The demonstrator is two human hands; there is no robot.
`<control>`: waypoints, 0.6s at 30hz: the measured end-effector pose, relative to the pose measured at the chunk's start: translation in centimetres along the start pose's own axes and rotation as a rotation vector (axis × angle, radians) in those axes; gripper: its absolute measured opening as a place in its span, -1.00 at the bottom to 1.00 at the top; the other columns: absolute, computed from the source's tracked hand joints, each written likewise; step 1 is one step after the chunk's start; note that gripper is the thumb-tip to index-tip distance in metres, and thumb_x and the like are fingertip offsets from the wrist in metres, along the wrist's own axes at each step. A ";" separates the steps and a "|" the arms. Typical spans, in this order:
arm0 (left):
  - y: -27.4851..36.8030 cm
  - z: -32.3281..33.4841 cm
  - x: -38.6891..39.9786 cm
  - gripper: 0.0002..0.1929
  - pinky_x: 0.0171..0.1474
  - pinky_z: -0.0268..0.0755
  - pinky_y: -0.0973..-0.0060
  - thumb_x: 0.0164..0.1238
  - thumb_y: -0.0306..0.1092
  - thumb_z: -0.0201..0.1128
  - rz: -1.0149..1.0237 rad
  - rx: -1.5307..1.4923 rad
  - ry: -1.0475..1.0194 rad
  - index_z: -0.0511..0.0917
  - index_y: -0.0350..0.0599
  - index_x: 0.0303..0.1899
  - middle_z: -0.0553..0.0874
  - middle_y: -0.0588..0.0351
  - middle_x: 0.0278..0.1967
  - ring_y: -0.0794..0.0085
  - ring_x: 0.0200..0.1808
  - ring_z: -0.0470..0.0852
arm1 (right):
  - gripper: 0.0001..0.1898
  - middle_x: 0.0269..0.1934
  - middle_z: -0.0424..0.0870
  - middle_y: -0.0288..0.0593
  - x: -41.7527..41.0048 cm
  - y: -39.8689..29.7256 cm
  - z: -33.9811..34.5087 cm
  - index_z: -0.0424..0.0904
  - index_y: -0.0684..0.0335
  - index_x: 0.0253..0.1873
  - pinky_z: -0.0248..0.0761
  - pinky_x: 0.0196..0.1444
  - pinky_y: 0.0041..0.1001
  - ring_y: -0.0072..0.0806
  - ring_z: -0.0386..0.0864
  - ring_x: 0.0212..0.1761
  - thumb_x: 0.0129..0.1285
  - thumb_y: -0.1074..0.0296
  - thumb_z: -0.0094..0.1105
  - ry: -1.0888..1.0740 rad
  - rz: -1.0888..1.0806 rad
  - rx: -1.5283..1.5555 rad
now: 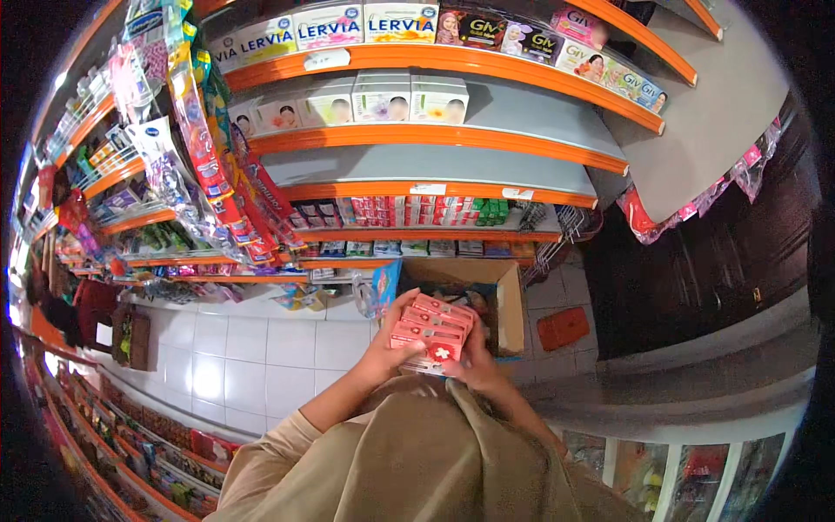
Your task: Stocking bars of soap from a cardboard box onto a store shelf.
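Several small red-and-white cartons (430, 329) with a white cross on a red patch are stacked together between my two hands. My left hand (391, 342) grips the stack from its left side, thumb over the front. From the right side my right hand (476, 359) clasps the same stack, fingers along the edge. Just beyond the hands, an open cardboard box (511, 307) stands low before the shelves; its dim inside holds items I cannot make out. A blue packet (385, 287) is at the box's left edge.
Orange-edged shelves (391, 136) ahead carry boxed soaps (438, 98) and small red and green packs (434, 212). Hanging sachets (202, 150) jut out at left. A wire basket (564, 228) hangs at right, above a red-orange object (563, 328) on the tiled floor (287, 346). More shelves stand lower left.
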State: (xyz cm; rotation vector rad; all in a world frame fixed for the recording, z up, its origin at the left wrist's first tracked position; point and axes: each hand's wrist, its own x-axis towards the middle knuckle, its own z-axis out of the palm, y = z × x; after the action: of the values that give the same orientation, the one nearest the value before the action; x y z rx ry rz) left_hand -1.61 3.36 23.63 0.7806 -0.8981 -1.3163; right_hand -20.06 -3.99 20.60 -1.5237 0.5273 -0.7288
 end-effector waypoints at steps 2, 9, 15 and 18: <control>0.2 0.5 0.1 -0.04 0.41 0.09 0.34 0.17 -0.26 0.42 0.034 0.103 -0.007 -0.08 -0.17 0.48 0.24 -0.05 0.36 0.27 0.40 0.24 | 0.15 0.33 0.19 0.03 0.0 -0.2 0.2 -0.24 0.33 0.45 0.12 0.40 -0.24 -0.24 0.23 0.38 -0.04 0.13 0.53 -0.016 -0.028 -0.174; -2.3 -1.0 0.3 0.16 0.44 0.01 0.27 0.14 -0.10 0.42 -0.047 0.228 -0.093 -0.38 -0.09 0.51 0.05 -0.05 0.48 0.23 0.47 0.13 | 0.03 0.30 0.26 -0.03 0.3 -0.7 -1.0 -0.09 0.29 0.43 0.17 0.36 -0.29 -0.30 0.29 0.34 0.01 0.21 0.52 0.020 0.081 -0.171; -6.7 -3.5 4.8 0.12 0.43 0.04 0.19 0.24 0.11 0.30 -0.165 0.218 0.346 -0.43 0.02 0.51 0.02 -0.05 0.50 0.16 0.46 0.15 | -0.21 0.17 0.41 -0.18 3.2 -1.8 -4.9 0.20 0.24 0.31 0.25 0.30 -0.34 -0.41 0.36 0.24 -0.01 0.34 0.50 0.093 0.058 0.258; -5.1 -4.9 0.5 0.03 0.38 0.12 0.11 0.32 0.30 0.11 0.110 0.116 0.183 -0.41 0.12 0.51 0.01 -0.06 0.51 0.07 0.44 0.19 | -0.23 0.13 0.45 -0.21 7.9 -4.4 -8.8 0.24 0.15 0.27 0.34 0.28 -0.29 -0.38 0.41 0.25 -0.09 0.45 0.45 0.216 -0.145 0.234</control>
State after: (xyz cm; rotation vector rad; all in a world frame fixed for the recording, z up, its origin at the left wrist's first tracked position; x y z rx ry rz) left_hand 0.40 2.24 16.97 0.9135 -0.8640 -1.0851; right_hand -21.33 -15.36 26.01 -1.2811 0.4763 -1.0383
